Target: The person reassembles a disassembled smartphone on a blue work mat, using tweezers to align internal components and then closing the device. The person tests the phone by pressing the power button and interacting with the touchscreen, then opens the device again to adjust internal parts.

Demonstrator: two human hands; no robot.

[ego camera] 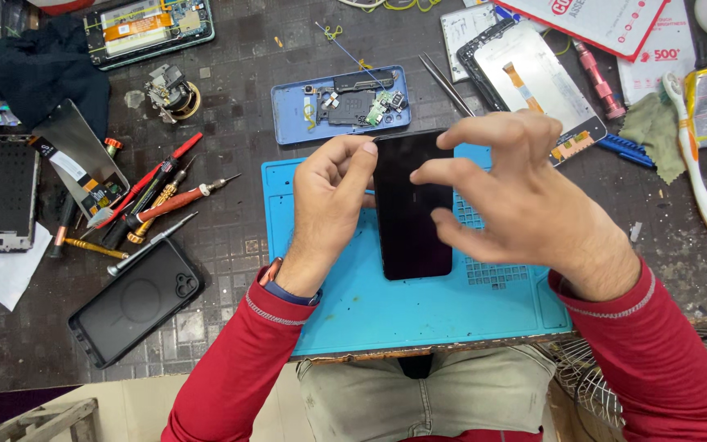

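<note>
Phone [412,209] lies on the blue mat [353,303], long axis twelve to six — left hand [329,205] grips its nine o'clock edge, right hand [517,200] hovers over its three o'clock side, fingers spread, holding nothing.

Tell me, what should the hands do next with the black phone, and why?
Probably press the right hand down along the black phone. The left hand already steadies its left edge on the blue mat, while the right fingers hover spread just over the glass.
</note>
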